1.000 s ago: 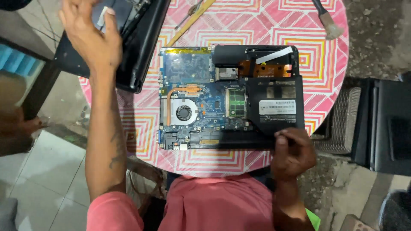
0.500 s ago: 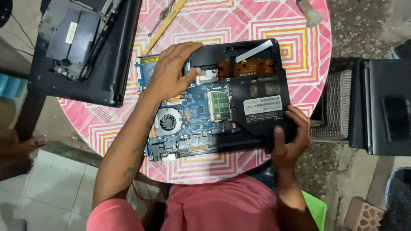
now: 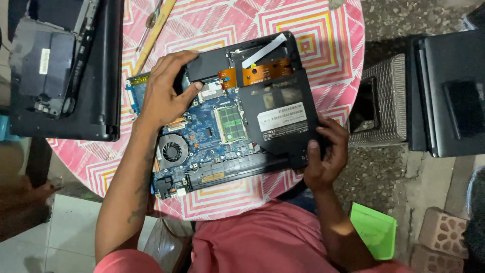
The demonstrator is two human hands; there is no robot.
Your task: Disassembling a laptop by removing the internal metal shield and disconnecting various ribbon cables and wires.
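Hands work on an opened laptop [image 3: 227,116] lying at the middle of a round bench [image 3: 323,45] with a pink zigzag cloth. Left hand [image 3: 164,96] presses spread fingers onto the blue circuit board at the laptop's far-left corner. Right hand [image 3: 326,151] grips the near-right edge, beside the flat black drive. Steady, even pressure seems wise; exposed board and ribbon cables look fragile.
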